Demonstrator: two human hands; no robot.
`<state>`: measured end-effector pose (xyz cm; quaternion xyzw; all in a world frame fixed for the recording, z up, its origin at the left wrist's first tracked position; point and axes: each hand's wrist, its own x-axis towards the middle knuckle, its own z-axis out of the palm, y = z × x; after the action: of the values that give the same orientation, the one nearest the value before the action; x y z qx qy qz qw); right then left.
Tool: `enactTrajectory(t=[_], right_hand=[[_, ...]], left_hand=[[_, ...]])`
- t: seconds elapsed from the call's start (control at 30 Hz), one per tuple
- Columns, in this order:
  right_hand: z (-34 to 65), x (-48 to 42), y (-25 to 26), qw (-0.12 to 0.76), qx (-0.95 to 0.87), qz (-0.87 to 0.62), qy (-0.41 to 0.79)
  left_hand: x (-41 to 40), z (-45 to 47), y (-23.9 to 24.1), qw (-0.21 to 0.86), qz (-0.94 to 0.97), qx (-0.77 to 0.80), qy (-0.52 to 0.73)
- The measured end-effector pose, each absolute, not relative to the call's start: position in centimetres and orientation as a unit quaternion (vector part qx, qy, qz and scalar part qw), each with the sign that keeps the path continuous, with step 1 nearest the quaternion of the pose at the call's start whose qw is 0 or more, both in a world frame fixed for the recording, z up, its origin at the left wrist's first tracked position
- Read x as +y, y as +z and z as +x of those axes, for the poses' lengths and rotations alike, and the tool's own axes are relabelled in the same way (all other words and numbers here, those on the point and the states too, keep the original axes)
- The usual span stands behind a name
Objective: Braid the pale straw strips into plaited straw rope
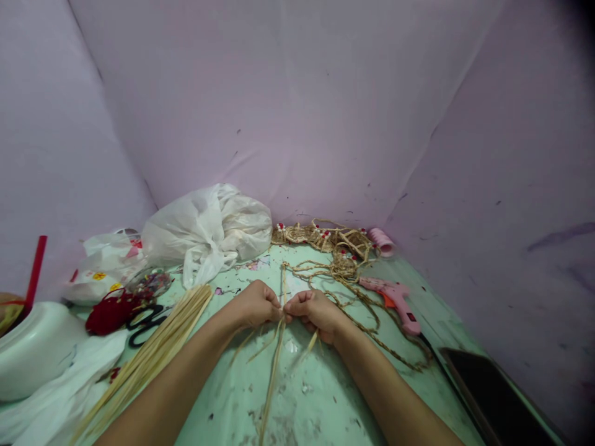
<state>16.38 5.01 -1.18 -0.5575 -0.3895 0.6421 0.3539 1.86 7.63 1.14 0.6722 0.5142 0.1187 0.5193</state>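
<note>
My left hand point(257, 304) and my right hand point(314, 311) meet at the middle of the green table point(316, 396), both pinched on a few thin straw strands point(274, 365). The strands run up past my fingers and trail down toward me. A short loose end sticks out below my right hand. A long bundle of straw stalks point(153, 353) lies diagonally to the left of my left forearm.
A pink glue gun point(395, 299) lies right of my hands beside a braided straw cord point(367, 316). Woven straw pieces point(325, 238) and a pink spool point(382, 242) sit by the wall. Plastic bags point(209, 229), black scissors point(145, 323), red yarn point(109, 313), a white container point(37, 347) stand left.
</note>
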Motion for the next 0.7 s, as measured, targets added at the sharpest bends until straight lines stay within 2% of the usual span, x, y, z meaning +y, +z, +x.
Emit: enactTrajectory(t=[0.13,0.3,0.4,0.47,0.57,0.7], right_hand=[[16.2,4.9,-1.0,0.363,-0.387,-0.553,0.642],[16.0,4.9,-0.8,0.373,-0.339,-0.57,0.649],[16.1,4.9,-0.8,0.361,-0.333,-0.573,0.655],[16.3,4.9,-0.8,0.36,-0.341,-0.569,0.656],[16.8,5.0,-1.0,0.358,-0.358,-0.536,0.676],[17.6,5.2,-1.2,0.323,-0.381,-0.492,0.712]], left_hand=[[7.4,1.8,2.2,0.474,0.683,0.547,0.095],[4.1,4.3,2.6,0.241,0.759,0.599,0.086],[1.9,5.8,2.3,0.164,0.778,0.601,0.08],[1.5,6.1,2.2,0.16,0.788,0.59,0.069],[3.0,5.0,2.7,0.214,0.783,0.581,0.062],[5.9,3.4,3.8,0.356,0.662,0.634,0.181]])
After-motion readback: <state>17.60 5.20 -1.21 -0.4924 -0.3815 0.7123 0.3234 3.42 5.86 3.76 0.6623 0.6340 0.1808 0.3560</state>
